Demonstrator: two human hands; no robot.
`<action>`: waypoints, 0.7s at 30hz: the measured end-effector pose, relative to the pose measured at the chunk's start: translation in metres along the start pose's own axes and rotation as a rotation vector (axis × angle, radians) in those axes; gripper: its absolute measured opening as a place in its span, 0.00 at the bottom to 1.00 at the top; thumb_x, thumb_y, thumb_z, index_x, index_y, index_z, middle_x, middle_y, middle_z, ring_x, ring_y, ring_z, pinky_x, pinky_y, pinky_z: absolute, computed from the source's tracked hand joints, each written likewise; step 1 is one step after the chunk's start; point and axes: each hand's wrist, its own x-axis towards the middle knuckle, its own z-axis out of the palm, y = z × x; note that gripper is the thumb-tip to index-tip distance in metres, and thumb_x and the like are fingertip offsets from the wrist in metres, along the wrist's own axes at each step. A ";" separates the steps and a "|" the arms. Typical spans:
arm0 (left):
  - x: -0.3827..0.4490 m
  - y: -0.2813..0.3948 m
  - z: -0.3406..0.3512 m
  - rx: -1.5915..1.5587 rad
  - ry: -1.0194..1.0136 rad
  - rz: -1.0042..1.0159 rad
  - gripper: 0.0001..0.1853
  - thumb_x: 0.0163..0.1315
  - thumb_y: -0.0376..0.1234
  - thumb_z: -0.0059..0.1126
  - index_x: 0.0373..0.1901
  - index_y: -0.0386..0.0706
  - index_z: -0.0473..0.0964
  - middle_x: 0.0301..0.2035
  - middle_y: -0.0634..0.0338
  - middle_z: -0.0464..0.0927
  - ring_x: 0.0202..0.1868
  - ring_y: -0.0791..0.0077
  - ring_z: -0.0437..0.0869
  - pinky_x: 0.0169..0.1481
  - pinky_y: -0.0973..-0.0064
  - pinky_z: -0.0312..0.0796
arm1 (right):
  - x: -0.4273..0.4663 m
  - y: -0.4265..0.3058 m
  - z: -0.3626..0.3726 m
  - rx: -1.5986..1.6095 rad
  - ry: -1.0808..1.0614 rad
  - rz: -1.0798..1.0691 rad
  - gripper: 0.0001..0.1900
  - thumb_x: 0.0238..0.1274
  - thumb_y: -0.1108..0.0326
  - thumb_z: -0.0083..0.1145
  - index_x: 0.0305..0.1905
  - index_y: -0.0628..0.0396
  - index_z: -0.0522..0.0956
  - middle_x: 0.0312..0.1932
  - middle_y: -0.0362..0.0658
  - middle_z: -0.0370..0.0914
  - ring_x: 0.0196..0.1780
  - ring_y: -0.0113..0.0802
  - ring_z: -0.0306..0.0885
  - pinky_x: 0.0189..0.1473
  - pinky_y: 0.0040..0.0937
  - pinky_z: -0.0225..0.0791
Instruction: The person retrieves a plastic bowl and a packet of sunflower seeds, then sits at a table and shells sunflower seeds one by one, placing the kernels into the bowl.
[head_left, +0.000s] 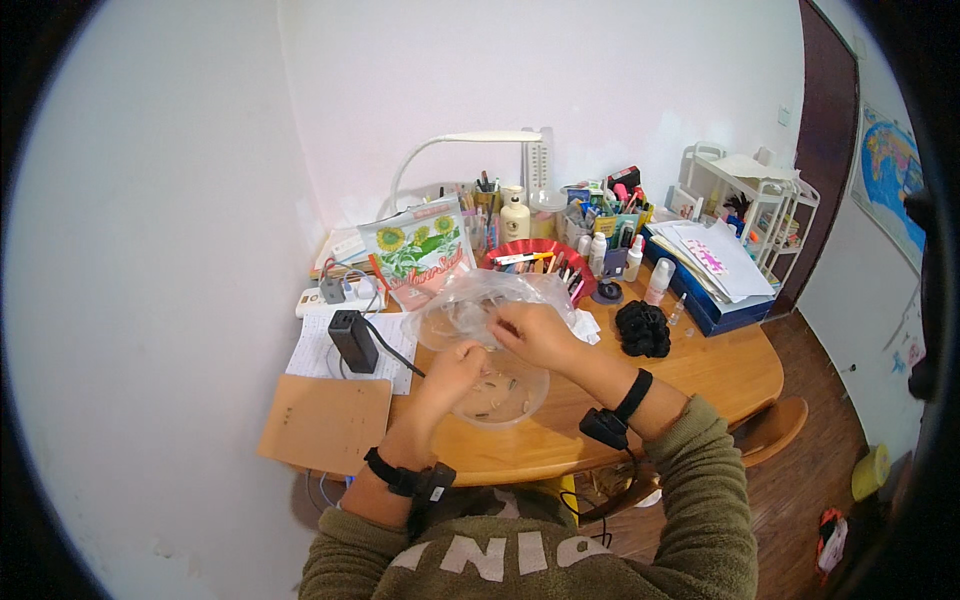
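Observation:
A round, clear plastic container with several small seeds or husks in it sits on the wooden desk. Over its near left side is my left hand, fingers curled; whether it holds something small cannot be told. My right hand is bent at the clear plastic bag, just behind the container, and its fingertips are partly hidden, so its grip is unclear. An upright sunflower seed pouch stands behind and left of the bag. Both forearms wear black straps with small devices.
To the left lie a brown notebook, a black power adapter and a white power strip. Behind are a red tray of pens and a pump bottle. At right are a black hair scrunchie and a blue paper tray.

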 end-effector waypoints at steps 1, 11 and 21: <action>0.001 0.000 -0.003 -0.013 0.037 -0.025 0.13 0.61 0.35 0.42 0.21 0.38 0.70 0.18 0.64 0.70 0.22 0.80 0.70 0.28 0.78 0.63 | 0.001 0.002 0.000 0.001 0.068 0.023 0.07 0.57 0.64 0.55 0.33 0.56 0.77 0.26 0.51 0.76 0.32 0.51 0.76 0.33 0.44 0.68; 0.008 0.008 -0.013 -0.019 0.045 -0.087 0.17 0.63 0.42 0.47 0.20 0.42 0.69 0.16 0.66 0.68 0.15 0.81 0.65 0.19 0.79 0.56 | 0.013 0.034 0.012 -0.282 0.170 0.081 0.06 0.56 0.66 0.56 0.30 0.56 0.77 0.27 0.50 0.78 0.31 0.49 0.77 0.32 0.44 0.69; 0.011 0.010 -0.013 -0.485 -0.246 -0.392 0.24 0.69 0.56 0.33 0.31 0.46 0.67 0.16 0.68 0.58 0.13 0.83 0.55 0.16 0.82 0.47 | 0.003 0.026 0.005 0.662 -0.277 0.143 0.06 0.59 0.73 0.59 0.40 0.61 0.78 0.32 0.38 0.79 0.36 0.21 0.74 0.39 0.23 0.68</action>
